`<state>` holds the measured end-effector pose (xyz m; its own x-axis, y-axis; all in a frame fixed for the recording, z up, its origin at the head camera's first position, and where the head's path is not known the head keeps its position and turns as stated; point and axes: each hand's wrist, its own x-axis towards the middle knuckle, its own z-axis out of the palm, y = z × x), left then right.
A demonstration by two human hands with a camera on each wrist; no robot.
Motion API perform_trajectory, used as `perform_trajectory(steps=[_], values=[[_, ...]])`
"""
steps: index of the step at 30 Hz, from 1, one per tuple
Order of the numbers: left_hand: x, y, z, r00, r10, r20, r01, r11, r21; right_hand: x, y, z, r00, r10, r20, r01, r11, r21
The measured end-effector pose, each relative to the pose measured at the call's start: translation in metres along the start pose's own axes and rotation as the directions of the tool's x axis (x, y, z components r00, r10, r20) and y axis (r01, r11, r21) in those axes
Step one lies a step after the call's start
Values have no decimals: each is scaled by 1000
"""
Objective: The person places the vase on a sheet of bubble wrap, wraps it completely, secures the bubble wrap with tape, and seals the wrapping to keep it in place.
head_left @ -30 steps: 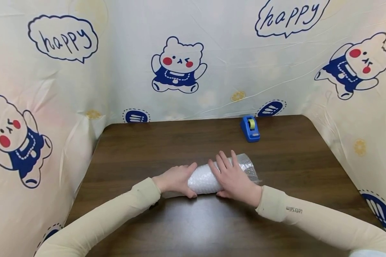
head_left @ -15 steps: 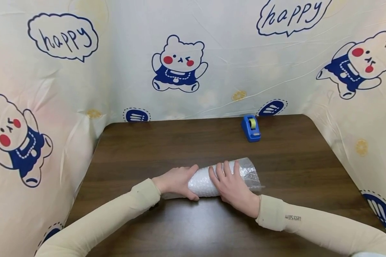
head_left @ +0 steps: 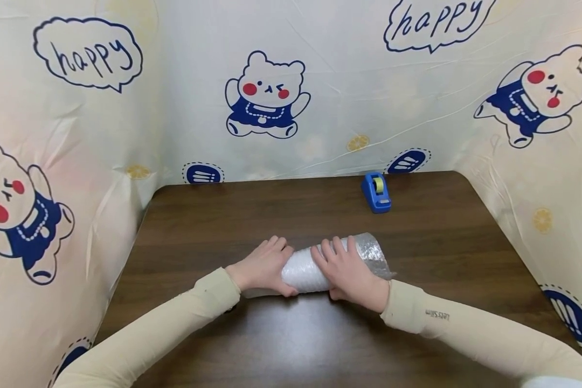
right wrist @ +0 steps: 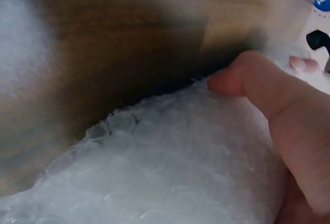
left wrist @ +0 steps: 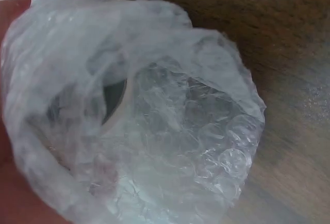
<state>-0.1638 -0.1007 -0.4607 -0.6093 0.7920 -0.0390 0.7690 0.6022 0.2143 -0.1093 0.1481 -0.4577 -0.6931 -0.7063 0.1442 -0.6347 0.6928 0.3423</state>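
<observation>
Both bare hands grasp one clear, whitish tube of rolled bubble wrap point(head_left: 304, 269). The left hand point(head_left: 265, 267) curves round its left part, thumb along the near side and fingers over the far side. The right hand point(head_left: 353, 274) lies across the tube further right, fingers bent over the top and thumb low on the near side; the right wrist view shows that thumb point(right wrist: 294, 100) against the bubbled surface.

The tube lies on its side on a dark brown wood-grain table point(head_left: 300, 345), slightly slanted, its right end farther from the person than its left. Past the right hand, the looser, more see-through end of the wrap sticks out. The left wrist view looks into an open, crumpled end, where a dark shape with a pale curved edge shows inside; what it is cannot be told.

Cream long sleeves point(head_left: 490, 337) cover both arms. Well apart from the tube, near the table's back edge, stands a blue plastic tape dispenser point(head_left: 371, 195) with a yellow roll point(head_left: 379, 185). Around the table hangs pale cloth point(head_left: 344, 108) printed with blue-clad cartoon bears and the word "happy".
</observation>
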Motion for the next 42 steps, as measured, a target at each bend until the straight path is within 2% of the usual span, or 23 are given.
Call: perform_trajectory(steps=[2,5,10,15,18,20,23,28,31,36,39,42], values=[[1,-1,-2,1000,-2,-14,2,1000,-8,5,5,-1,1000,-3,19,2,999,49],[1,-2,-4,999,7,-46,-8,1000,-4,13,15,-5,996,-10,89,-2,992,128],[-2,-4,-8,994,47,-94,-45,999,27,26,33,-11,972,-38,232,-26,963,267],[-4,0,-9,991,43,-125,-41,999,21,35,43,-11,951,-60,303,-53,935,350],[-4,9,-6,989,25,-149,-9,994,105,41,46,-8,939,-62,338,-63,936,346],[-4,18,-1,983,-5,-185,36,986,165,45,49,-6,931,-68,359,-68,934,351],[-6,31,8,967,-72,-243,119,976,182,52,52,-5,915,-88,394,-67,929,363],[-4,36,18,942,-161,-294,214,964,157,61,56,-4,893,-123,433,-63,918,391],[1,32,23,928,-167,-333,241,951,192,66,60,-3,881,-136,452,-68,911,406],[8,22,30,901,-144,-410,262,933,248,71,65,-2,875,-150,460,-77,895,439],[10,17,31,898,-140,-417,258,936,241,71,67,-3,884,-152,443,-61,901,430],[11,12,30,913,-143,-383,237,949,211,68,67,-6,898,-144,415,-39,915,403]])
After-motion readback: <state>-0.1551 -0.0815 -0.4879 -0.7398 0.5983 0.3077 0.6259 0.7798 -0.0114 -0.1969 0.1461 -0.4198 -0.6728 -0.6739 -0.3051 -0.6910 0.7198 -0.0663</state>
